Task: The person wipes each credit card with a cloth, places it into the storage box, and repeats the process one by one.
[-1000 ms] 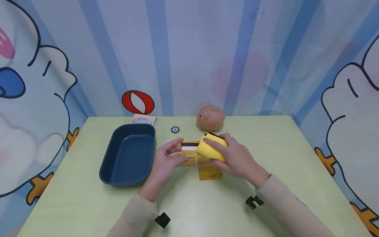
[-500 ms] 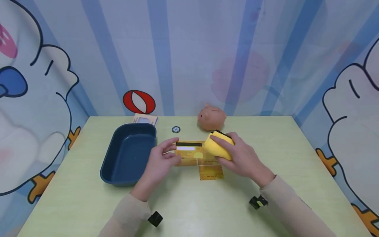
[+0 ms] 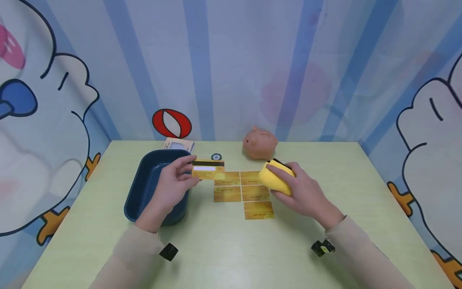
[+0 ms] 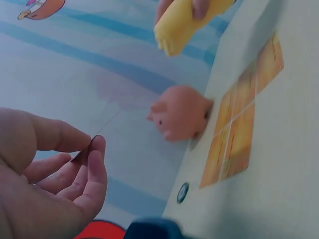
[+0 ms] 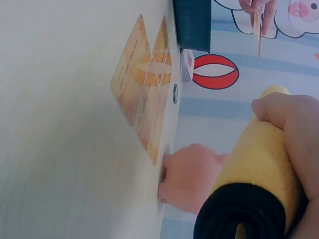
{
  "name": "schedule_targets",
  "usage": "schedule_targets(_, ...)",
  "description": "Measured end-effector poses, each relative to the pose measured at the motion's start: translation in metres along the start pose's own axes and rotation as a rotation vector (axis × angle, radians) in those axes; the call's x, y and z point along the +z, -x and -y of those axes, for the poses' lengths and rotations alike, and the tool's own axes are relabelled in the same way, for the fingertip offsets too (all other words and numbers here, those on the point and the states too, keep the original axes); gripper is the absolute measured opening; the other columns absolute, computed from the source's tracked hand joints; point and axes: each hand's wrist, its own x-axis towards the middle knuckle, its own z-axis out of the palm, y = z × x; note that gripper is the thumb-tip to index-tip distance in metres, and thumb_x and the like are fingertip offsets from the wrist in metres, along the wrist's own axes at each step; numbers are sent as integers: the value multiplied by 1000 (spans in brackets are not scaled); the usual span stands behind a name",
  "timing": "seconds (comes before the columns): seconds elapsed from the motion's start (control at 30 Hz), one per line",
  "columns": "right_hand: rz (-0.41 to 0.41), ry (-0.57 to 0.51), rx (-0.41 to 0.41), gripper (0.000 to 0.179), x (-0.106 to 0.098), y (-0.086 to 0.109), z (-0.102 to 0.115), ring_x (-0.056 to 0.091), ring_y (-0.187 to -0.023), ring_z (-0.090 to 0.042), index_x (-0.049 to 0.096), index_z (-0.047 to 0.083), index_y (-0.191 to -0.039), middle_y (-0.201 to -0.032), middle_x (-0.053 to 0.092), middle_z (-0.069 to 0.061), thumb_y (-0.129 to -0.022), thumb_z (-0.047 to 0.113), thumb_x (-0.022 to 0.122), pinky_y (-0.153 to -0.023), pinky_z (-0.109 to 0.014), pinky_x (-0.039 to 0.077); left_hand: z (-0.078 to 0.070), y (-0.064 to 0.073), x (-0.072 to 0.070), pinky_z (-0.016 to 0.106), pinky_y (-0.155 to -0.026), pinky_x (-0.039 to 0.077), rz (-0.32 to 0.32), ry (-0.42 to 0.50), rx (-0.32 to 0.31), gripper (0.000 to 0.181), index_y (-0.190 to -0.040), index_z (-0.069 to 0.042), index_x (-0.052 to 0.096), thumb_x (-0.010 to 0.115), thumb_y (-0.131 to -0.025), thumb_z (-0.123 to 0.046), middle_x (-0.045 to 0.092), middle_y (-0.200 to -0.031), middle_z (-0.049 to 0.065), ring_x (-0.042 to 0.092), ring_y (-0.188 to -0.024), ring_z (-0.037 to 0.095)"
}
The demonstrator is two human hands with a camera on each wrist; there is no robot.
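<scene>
My left hand point(image 3: 170, 188) pinches a gold bank card point(image 3: 208, 170) by its left edge, with the black magnetic stripe and white strip facing me. It is raised beside the right rim of the dark blue tray point(image 3: 131, 192). In the left wrist view the card appears nearly edge-on between thumb and fingers. My right hand point(image 3: 304, 196) grips a rolled yellow cloth point(image 3: 275, 180) with a black edge, held up over the right side of the laid-out cards. Several gold cards point(image 3: 227, 194) lie on the table in two rows of two, with one more below right.
A pink piggy bank point(image 3: 260, 144) stands at the table's back edge. Left of it lies a small round dark chip point(image 3: 216, 157). Behind the tray is a flat, pale booklet-like item point(image 3: 179, 144). A printed blue curtain point(image 3: 238, 72) closes off the back.
My left hand has drawn the bank card leftward, out from beside the cloth and off the laid-out cards. My right hand, still gripping the cloth, has shifted a little to the right.
</scene>
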Motion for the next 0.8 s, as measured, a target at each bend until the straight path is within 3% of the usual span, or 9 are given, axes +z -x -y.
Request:
schedule_targets(0.2,-10,-3,14,68,0,5,-8,55,-83,-22,52,32,-155,-126,53,-16,-92,35,79,-60,-36,49,2,-11,-33,20,-86,59,-28,-44,17,62,-157,-10,48,67,-99,0,64,-139,22,70,-110,34)
schedule_targets(0.37,-10,-6,34,68,-2,9,-11,56,-84,-21,52,32,-154,-126,53,-16,-92,35,80,-60,-36,49,6,-19,-54,16,-80,57,-78,-78,-7,65,-160,-8,43,64,-99,-1,61,-141,24,70,-108,31)
schedule_targets(0.8,-31,-16,58,70,-7,18,-20,54,-81,-20,52,30,-155,-126,53,-16,-91,33,81,-60,-34,47,27,-43,-82,18,-76,56,-144,-181,-128,63,-158,1,40,62,-99,4,60,-141,31,62,-119,37)
